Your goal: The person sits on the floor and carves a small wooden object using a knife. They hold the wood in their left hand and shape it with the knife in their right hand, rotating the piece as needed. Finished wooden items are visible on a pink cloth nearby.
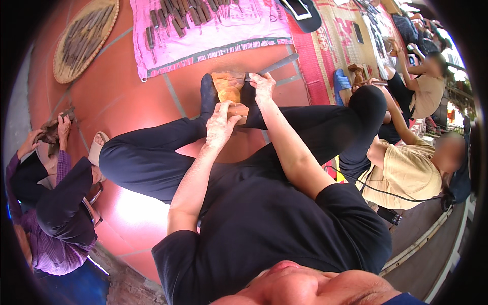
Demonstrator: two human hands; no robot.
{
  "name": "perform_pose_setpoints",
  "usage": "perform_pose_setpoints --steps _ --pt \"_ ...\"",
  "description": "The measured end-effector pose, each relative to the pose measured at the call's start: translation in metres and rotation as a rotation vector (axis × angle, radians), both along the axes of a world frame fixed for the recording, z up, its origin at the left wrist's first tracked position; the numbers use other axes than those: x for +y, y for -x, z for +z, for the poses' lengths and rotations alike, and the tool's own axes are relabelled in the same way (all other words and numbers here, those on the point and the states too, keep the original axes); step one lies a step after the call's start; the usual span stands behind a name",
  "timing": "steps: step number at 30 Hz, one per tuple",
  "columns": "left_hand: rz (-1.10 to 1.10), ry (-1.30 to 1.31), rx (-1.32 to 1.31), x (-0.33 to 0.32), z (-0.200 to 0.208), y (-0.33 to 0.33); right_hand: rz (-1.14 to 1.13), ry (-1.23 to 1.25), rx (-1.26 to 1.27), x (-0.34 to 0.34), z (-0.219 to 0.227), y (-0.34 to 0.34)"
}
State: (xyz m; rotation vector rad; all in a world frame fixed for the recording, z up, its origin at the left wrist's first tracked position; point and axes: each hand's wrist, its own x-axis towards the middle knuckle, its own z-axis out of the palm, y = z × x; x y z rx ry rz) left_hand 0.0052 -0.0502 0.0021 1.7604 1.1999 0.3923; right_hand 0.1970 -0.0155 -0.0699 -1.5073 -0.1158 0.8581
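Because the person sits cross-legged on the tile floor (122, 96), the wood block (227, 86) is wedged between dark-socked feet (208, 94), freeing both hands. Left hand (220, 124) wraps a mallet (239, 111), fingers clamped; right hand (263, 84) grips a chisel (277, 65), tip against the block.

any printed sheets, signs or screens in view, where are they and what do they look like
Pink printed sheet: on the floor ahead of the feet, rectangular, dark lettering along its edge, carving tools on it.
Red and tan printed mat: right of the pink sheet.
Phone-like dark screen: top centre, on a dark cap.
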Motion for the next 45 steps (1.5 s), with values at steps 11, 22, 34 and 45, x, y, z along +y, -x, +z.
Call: perform_pose_setpoints --steps 11,22,34,45 --pt "-0.020 -0.034 -0.004 0.001 0.005 0.007 0.004 -0.061 0.030 -0.007 0.007 0.010" --pt "-0.010 -0.046 -0.026 0.000 0.013 -0.007 0.032 -0.093 0.041 -0.006 0.016 0.015" --pt "-0.035 -0.044 -0.040 0.001 0.014 -0.002 0.004 -0.094 0.170 -0.004 0.020 0.018" --pt "-0.028 -0.051 -0.048 0.001 0.011 -0.003 0.138 -0.099 0.193 -0.009 0.020 0.012"
